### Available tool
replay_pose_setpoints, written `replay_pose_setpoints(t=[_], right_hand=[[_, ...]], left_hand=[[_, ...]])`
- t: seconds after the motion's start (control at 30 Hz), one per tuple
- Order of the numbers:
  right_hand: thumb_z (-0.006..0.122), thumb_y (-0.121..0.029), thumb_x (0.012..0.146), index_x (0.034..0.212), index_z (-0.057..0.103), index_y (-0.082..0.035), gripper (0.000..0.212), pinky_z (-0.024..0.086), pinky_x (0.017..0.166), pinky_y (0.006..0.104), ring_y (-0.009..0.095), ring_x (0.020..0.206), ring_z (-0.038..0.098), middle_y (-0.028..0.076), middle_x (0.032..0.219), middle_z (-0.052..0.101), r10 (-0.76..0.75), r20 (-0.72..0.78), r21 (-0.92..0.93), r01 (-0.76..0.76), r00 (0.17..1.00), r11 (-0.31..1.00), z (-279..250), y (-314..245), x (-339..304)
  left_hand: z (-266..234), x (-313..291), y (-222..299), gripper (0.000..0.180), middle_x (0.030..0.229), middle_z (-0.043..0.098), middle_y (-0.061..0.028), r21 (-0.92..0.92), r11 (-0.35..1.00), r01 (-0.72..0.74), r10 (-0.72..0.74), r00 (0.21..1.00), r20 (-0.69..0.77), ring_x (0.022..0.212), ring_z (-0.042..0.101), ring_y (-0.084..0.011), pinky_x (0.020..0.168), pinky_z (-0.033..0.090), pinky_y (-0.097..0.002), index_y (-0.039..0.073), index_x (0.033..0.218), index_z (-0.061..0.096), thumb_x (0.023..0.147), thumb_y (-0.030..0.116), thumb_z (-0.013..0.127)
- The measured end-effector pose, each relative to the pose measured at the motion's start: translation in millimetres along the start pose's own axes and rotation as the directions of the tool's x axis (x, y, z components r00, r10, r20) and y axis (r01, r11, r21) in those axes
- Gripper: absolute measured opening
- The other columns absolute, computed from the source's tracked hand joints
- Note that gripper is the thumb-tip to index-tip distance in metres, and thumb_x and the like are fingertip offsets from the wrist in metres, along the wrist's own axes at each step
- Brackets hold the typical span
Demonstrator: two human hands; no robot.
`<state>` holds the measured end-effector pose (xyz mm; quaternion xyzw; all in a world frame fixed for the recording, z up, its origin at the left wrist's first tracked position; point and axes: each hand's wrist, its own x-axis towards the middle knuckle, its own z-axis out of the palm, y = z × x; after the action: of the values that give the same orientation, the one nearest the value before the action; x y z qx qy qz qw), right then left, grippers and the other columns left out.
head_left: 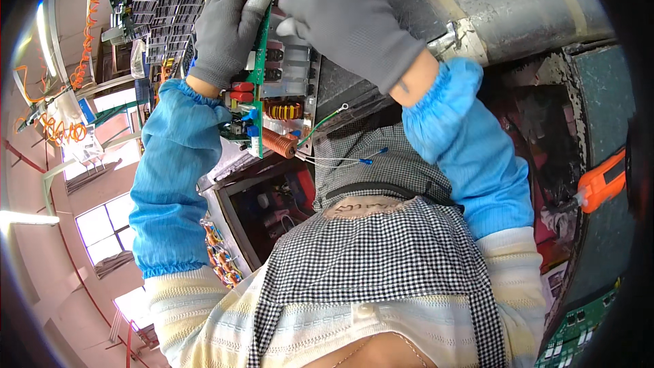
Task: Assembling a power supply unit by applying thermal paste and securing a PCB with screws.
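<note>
A green circuit board (261,61) stands tilted on edge at the top of the view, gripped by my grey-gloved left hand (228,24). Its right-hand face carries a copper coil (278,142), a yellow-and-dark wound coil (283,110) and a grey metal plate (298,61). Red parts (242,92) sit on its left side. From its lower end trail a green wire (323,123) with a ring terminal and white wires with blue tips (366,161). My grey-gloved right hand (351,24) is closed beside the board's upper parts, fingers curled; whatever it pinches is hidden.
Dark stacked pieces (167,10) fill the upper left. A dark worktop (504,7) extends to the upper right. At far right lies an orange-handled tool (603,180), with another green board (582,327) below. Coloured wires (221,255) bunch near my left elbow; orange coiled hoses (65,129) hang left.
</note>
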<state>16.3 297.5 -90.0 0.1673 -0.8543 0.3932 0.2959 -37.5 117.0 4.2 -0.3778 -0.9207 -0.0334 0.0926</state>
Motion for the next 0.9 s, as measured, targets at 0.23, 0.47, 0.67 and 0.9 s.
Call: replay_pose_setpoints(t=[0.23, 0.47, 0.67, 0.9], right_hand=[[0.073, -0.031, 0.084, 0.096, 0.078, -0.016, 0.020, 0.058, 0.075, 0.0444, 0.030, 0.090, 0.073, 0.008, 0.089, 0.073, -0.006, 0.278, 0.046, -0.007, 0.961, 0.999, 10, -11, 20], [0.073, -0.032, 0.083, 0.095, 0.079, -0.017, 0.020, 0.059, 0.072, 0.0434, 0.027, 0.090, 0.073, 0.009, 0.089, 0.074, -0.066, 0.236, 0.032, 0.060, 0.969, 0.998, 20, -9, 18], [0.073, -0.030, 0.082, 0.095, 0.078, -0.017, 0.019, 0.060, 0.073, 0.0424, 0.026, 0.090, 0.073, 0.007, 0.089, 0.074, -0.111, 0.216, 0.059, 0.100, 0.970, 0.993, 22, -9, 17], [0.073, -0.030, 0.084, 0.096, 0.077, -0.015, 0.020, 0.059, 0.073, 0.0410, 0.027, 0.088, 0.073, 0.007, 0.086, 0.073, -0.091, 0.199, 0.107, 0.071, 0.976, 0.992, 24, -8, 15]], left_hand=[[1, -2, -9, 0.039, 0.145, 0.053, -0.0145, -0.009, 0.999, -0.048, 0.048, 0.999, 0.008, 0.133, 0.053, -0.0313, 0.110, 0.043, -0.0387, 0.008, 0.138, 0.057, 0.103, 0.025, 0.049], [2, -3, -12, 0.041, 0.145, 0.053, -0.0145, -0.030, 0.999, -0.032, 0.033, 0.999, 0.010, 0.132, 0.053, -0.0322, 0.110, 0.043, -0.0392, 0.008, 0.138, 0.058, 0.104, 0.030, 0.049], [2, -4, -11, 0.043, 0.145, 0.054, -0.0138, -0.013, 0.998, -0.054, 0.054, 0.999, 0.004, 0.132, 0.054, -0.0317, 0.110, 0.044, -0.0395, 0.009, 0.138, 0.058, 0.103, 0.033, 0.049], [2, -3, -12, 0.042, 0.144, 0.054, -0.0132, 0.023, 0.998, -0.054, 0.053, 0.999, 0.009, 0.131, 0.054, -0.0308, 0.110, 0.043, -0.0390, 0.008, 0.136, 0.059, 0.103, 0.032, 0.050]])
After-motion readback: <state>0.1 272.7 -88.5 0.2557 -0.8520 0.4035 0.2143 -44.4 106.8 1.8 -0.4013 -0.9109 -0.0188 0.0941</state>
